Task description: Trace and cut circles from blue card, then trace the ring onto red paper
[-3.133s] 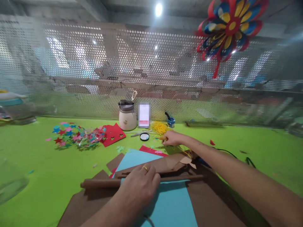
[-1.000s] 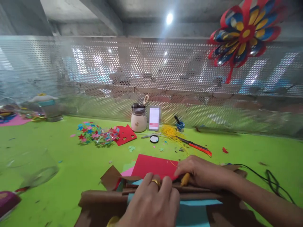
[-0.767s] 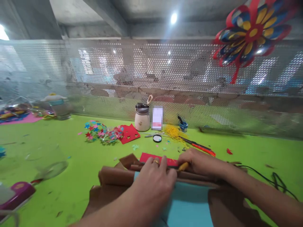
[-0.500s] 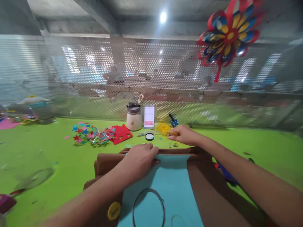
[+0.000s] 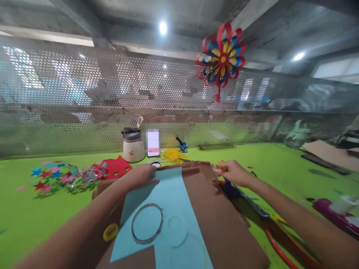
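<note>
My left hand lies over the top edge of a light blue paper sheet, its thumb apart and resting on the sheet. Under the paper is brown cardboard with a rough far edge. At the cardboard's far right corner, my right hand is closed on a small amber-brown piece, mostly hidden by the fingers. A thin dark ring lies on the blue paper, near faint drawn curves. A yellow round disc is at the paper's left side.
Scissors with red and yellow handles lie beneath my right forearm. Star cutouts, red felt, a lidded jug, a phone and yellow shreds stand behind. A purple tool lies right.
The view has swung to the right. My right hand has moved right along the cardboard's far edge with the amber-brown piece. My left hand stays at the paper's top edge.
</note>
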`<state>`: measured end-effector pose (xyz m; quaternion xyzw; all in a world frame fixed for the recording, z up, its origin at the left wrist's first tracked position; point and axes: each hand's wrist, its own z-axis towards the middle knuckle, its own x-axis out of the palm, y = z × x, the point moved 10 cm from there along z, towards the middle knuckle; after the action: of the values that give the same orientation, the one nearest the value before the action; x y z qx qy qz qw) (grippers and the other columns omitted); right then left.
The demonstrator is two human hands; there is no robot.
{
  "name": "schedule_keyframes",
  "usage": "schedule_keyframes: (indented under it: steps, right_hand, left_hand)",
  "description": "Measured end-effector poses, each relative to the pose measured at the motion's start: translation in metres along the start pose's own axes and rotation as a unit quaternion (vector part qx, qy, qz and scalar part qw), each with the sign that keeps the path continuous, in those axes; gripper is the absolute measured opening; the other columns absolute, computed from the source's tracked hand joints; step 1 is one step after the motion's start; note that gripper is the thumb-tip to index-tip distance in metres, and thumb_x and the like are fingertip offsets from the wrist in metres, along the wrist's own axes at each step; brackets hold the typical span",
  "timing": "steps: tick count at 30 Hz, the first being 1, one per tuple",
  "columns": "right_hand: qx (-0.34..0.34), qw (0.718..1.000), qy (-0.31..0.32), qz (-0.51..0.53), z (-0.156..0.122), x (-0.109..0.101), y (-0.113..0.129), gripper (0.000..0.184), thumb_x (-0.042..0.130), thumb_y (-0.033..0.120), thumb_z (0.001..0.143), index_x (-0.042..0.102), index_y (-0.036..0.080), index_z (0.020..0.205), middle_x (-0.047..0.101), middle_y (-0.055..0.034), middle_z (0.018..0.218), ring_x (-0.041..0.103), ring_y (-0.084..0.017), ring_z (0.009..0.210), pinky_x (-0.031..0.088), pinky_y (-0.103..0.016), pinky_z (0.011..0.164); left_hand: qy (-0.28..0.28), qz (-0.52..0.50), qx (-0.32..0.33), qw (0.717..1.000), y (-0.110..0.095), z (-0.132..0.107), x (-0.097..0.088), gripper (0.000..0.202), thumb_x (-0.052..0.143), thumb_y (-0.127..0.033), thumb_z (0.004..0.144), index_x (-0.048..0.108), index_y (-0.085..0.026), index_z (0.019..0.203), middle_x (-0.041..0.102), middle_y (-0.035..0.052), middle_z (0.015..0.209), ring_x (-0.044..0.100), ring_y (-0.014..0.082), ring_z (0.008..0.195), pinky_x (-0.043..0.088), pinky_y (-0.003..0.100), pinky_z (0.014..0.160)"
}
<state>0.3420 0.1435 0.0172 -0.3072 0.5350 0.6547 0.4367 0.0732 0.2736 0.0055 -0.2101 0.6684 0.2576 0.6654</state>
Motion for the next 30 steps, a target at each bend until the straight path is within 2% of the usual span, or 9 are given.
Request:
schedule_keyframes:
  steps: [6,11,14,18,20,22,25,27,30]
  right_hand:
    - [-0.045,0.995,0.039,-0.08,-0.029,0.043,0.032,0.016,0.06,0.021,0.085,0.074,0.018,0.092,0.071,-0.0061,0.088,0.063,-0.018,0.078,0.04,-0.026,0.068]
    - [-0.063,0.987,0.032,-0.145,-0.053,0.064,0.049,0.019,0.052,0.019,0.092,0.07,0.016,0.098,0.065,-0.0112,0.107,0.064,-0.018,0.08,0.042,-0.028,0.071]
    - [-0.069,0.985,0.021,-0.156,-0.063,0.064,0.052,0.021,0.048,0.022,0.096,0.068,0.016,0.099,0.063,-0.011,0.111,0.064,-0.018,0.083,0.043,-0.028,0.072]
    - [-0.079,0.986,0.004,-0.144,-0.081,0.051,0.055,0.023,0.046,0.025,0.098,0.068,0.017,0.099,0.065,-0.0094,0.109,0.065,-0.018,0.084,0.045,-0.029,0.074]
    - [-0.047,0.988,0.007,-0.148,-0.091,0.042,0.047,0.023,0.047,0.025,0.097,0.068,0.018,0.1,0.065,-0.0099,0.11,0.065,-0.019,0.083,0.046,-0.03,0.073]
    - [0.02,0.986,0.01,-0.164,-0.101,0.032,0.031,0.022,0.049,0.025,0.094,0.069,0.018,0.103,0.065,-0.0118,0.112,0.066,-0.021,0.082,0.046,-0.031,0.071]
    - [0.118,0.98,0.018,-0.16,-0.112,0.022,0.006,0.024,0.054,0.025,0.089,0.07,0.019,0.106,0.07,-0.0136,0.108,0.067,-0.026,0.085,0.045,-0.034,0.072]
    - [0.143,0.98,0.025,-0.137,-0.113,0.023,-0.002,0.025,0.057,0.026,0.086,0.071,0.02,0.107,0.073,-0.0124,0.101,0.068,-0.027,0.088,0.044,-0.034,0.073]
    - [0.156,0.983,0.015,-0.093,-0.106,0.023,-0.009,0.03,0.061,0.031,0.085,0.069,0.021,0.113,0.075,-0.0104,0.101,0.068,-0.026,0.09,0.045,-0.032,0.073]
  left_hand:
    - [0.007,-0.002,-0.014,1.0,0.01,0.008,0.021,0.039,0.058,-0.04,0.086,0.065,-0.011,0.111,0.067,0.0166,0.116,0.066,0.0292,0.103,0.051,0.036,0.089]
    - [-0.046,0.016,-0.041,0.998,0.002,-0.015,0.001,0.049,0.056,-0.035,0.088,0.051,-0.013,0.132,0.054,0.0227,0.135,0.056,0.0352,0.119,0.046,0.048,0.097]
    - [-0.046,0.023,-0.022,0.998,-0.028,-0.035,-0.012,0.043,0.054,-0.03,0.089,0.054,-0.014,0.128,0.051,0.0218,0.138,0.055,0.0353,0.12,0.046,0.05,0.097]
    - [-0.001,0.012,0.041,0.999,-0.096,-0.07,-0.014,0.029,0.058,-0.028,0.087,0.065,-0.017,0.112,0.062,0.0165,0.124,0.061,0.0326,0.11,0.049,0.048,0.094]
    - [0.024,-0.002,0.077,0.997,-0.132,-0.093,-0.012,0.028,0.064,-0.028,0.083,0.068,-0.018,0.108,0.066,0.0146,0.117,0.061,0.0328,0.11,0.05,0.046,0.093]
    - [0.01,-0.021,0.087,0.996,-0.157,-0.117,-0.017,0.032,0.069,-0.029,0.079,0.068,-0.02,0.11,0.067,0.0146,0.115,0.063,0.033,0.106,0.052,0.047,0.09]
    - [-0.028,-0.03,0.1,0.994,-0.177,-0.148,-0.023,0.058,0.082,-0.04,0.068,0.065,-0.025,0.12,0.067,0.0134,0.115,0.063,0.0347,0.107,0.053,0.048,0.088]
    - [-0.026,-0.023,0.11,0.993,-0.182,-0.163,-0.018,0.069,0.086,-0.044,0.06,0.063,-0.027,0.124,0.068,0.0124,0.114,0.063,0.0353,0.105,0.053,0.047,0.086]
    - [-0.027,-0.013,0.111,0.993,-0.178,-0.176,-0.006,0.062,0.081,-0.036,0.065,0.062,-0.028,0.124,0.067,0.0109,0.119,0.063,0.0346,0.107,0.053,0.049,0.089]
